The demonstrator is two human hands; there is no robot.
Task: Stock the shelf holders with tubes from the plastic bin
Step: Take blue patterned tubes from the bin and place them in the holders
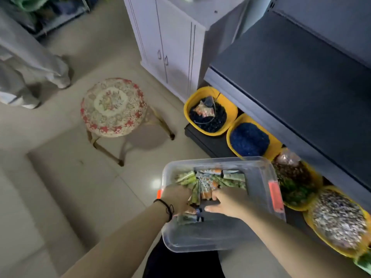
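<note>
A clear plastic bin with orange latches rests low in front of me, on what looks like my lap. Several green and orange patterned tubes lie heaped in its far half. My left hand, with a black band at the wrist, reaches in from the left; its fingers curl down among the tubes, and a black-capped tube lies just under it. My right hand lies flat on the pile with fingers spread and thumb out. No shelf holders show in this view.
A dark shelf board juts out at right. Under it stand yellow tubs of dark, blue and mixed gravel. A round floral stool stands on the tiled floor, a white cabinet behind it. Another person's legs are at upper left.
</note>
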